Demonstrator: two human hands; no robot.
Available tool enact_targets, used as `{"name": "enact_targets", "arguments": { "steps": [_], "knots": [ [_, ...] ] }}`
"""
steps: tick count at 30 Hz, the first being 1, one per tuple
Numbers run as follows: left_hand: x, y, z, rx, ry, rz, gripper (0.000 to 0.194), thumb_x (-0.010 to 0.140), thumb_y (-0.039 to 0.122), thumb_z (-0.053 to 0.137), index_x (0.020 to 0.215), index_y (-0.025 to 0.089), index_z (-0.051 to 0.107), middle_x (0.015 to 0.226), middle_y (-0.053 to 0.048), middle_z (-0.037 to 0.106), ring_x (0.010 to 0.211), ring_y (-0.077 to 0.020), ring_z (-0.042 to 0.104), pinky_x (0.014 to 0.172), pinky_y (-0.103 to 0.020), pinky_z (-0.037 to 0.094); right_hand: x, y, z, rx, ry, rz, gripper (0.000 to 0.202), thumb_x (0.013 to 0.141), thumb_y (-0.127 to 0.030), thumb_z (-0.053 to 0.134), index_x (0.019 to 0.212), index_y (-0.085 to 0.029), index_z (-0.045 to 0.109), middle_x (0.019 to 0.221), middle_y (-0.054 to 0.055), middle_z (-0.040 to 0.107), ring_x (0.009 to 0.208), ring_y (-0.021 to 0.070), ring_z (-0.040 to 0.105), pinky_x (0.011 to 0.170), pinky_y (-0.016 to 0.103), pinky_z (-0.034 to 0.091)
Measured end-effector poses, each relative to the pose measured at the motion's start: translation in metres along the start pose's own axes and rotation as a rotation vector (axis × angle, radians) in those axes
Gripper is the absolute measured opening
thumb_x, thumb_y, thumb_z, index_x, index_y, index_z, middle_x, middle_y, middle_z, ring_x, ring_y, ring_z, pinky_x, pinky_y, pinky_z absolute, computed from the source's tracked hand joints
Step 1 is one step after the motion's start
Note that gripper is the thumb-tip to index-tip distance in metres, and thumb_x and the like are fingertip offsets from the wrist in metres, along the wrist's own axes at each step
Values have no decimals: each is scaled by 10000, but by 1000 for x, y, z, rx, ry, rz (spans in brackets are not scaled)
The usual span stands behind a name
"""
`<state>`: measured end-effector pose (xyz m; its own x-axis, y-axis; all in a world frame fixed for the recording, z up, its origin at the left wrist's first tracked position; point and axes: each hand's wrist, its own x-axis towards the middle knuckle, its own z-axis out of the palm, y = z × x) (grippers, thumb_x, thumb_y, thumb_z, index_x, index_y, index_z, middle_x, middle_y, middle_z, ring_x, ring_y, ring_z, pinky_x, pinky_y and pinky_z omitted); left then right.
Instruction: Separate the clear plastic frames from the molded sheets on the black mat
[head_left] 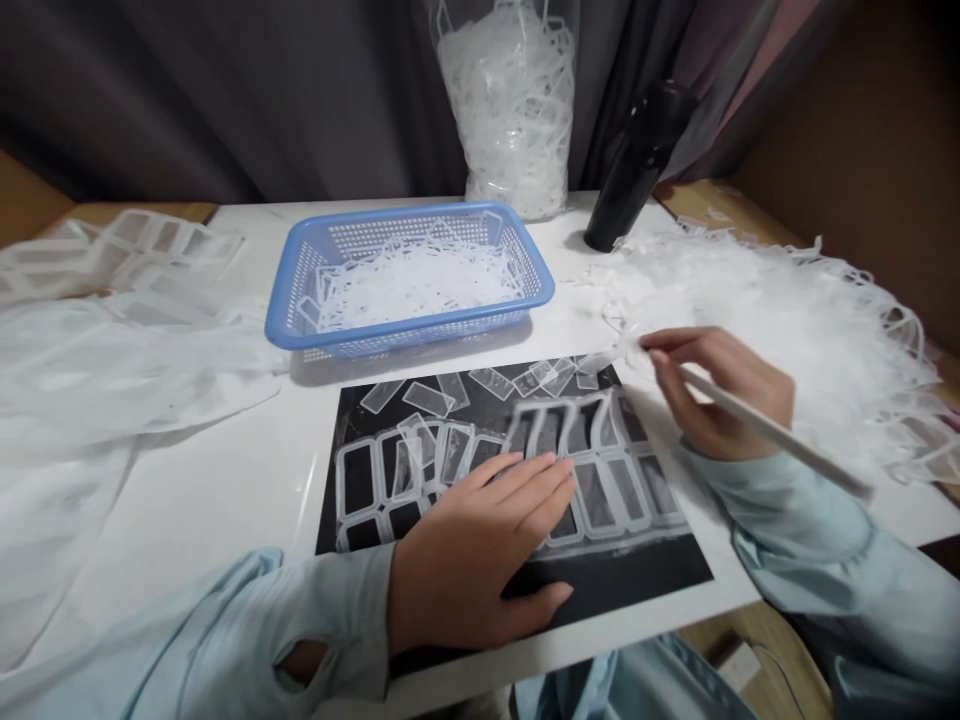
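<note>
A slender pale tool (772, 430) is grasped in the right hand (720, 385), the grip being clenched around it near its dark tip. Its long axis is slanted: the tip is pointed away and to the left, over the far right corner of a black mat (637, 577), while the butt end is directed back to the right, above the forearm. Whether anything is pinched at the tip cannot be told. The left hand (487, 540) is laid flat, its grip released, across a translucent framed sheet (600, 495) on the mat. The sheet is stretched from left to right, its cells set lengthwise away from the person, and its middle is hidden by that hand.

Small clear rectangles (430, 400) are scattered along the mat's far edge, with a few laid over the sheet's left cells. Beyond the mat, a blue basket (420, 320) is partly filled with thin clear pieces (420, 280). A clear bag (517, 120) behind it is packed with whitish scraps. A black bottle (637, 165) is placed to its right. The tabletop (202, 500) is covered at right by a tangled white heap (780, 300), partly blocked by the right hand, and at left by layered translucent sheets (150, 350).
</note>
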<state>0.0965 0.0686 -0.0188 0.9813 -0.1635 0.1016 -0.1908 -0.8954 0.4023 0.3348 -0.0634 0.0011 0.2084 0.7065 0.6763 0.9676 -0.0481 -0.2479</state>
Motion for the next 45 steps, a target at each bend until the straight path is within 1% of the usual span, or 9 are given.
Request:
{"name": "enact_targets", "arguments": {
  "steps": [5,11,15,18,24,30,33,37,45],
  "knots": [
    [0,2,0,54,32,9,650,899,492,503,1393,72,457,1487,-113,460,1369,-261,433,1132,-457,363,5,9,-10,24,102,167,147,870,-180,649,750,-220,574,1030,105,693,939,254,677,824,412,538],
    [-4,2,4,79,103,27,593,916,476,484,1357,79,499,1453,-114,501,1335,-269,470,1118,-454,372,1,16,1,437,-248,200,165,898,-231,631,740,-192,609,1000,85,658,940,208,635,859,380,490],
    [-5,3,2,87,115,34,587,939,476,463,1368,76,491,1447,-123,506,1326,-285,481,1102,-478,385,-2,20,13,776,-511,281,286,913,-338,627,684,-169,599,791,70,671,710,156,634,674,295,505],
    [-6,3,-2,82,78,36,594,940,488,469,1380,89,481,1455,-122,496,1324,-290,483,1101,-488,385,-3,21,20,819,-572,307,371,919,-433,603,667,-162,578,669,62,662,589,140,615,536,250,479],
    [-9,1,-7,100,75,58,601,944,495,461,1400,102,465,1454,-122,497,1311,-293,493,1087,-482,389,2,13,21,806,-622,324,430,905,-497,598,646,-158,555,648,58,665,565,126,602,522,244,487],
    [-13,-1,4,139,233,56,574,944,505,465,1364,116,504,1376,-104,576,1255,-267,528,1080,-454,378,-2,-20,-12,657,-584,374,245,927,-357,610,774,-169,639,831,78,701,773,173,660,728,321,522],
    [-14,0,4,167,326,171,437,956,423,482,1261,128,583,1258,-78,654,1179,-231,567,1066,-413,381,-15,-43,-26,582,-550,418,166,923,-319,627,862,-173,676,876,80,717,819,182,685,747,301,531],
    [-15,2,0,178,295,307,353,954,333,493,1211,119,607,1124,-78,695,1071,-213,603,1013,-375,412,-43,-76,-33,537,-444,446,137,930,-280,617,865,-181,687,902,79,745,838,186,721,746,264,567],
    [-15,1,2,117,217,264,369,950,317,487,1277,167,569,1173,-89,652,1061,-231,605,977,-409,446,-75,-102,-26,523,-297,384,101,916,-231,639,962,-181,714,977,100,767,1021,242,721,893,323,600]
  ]
}}
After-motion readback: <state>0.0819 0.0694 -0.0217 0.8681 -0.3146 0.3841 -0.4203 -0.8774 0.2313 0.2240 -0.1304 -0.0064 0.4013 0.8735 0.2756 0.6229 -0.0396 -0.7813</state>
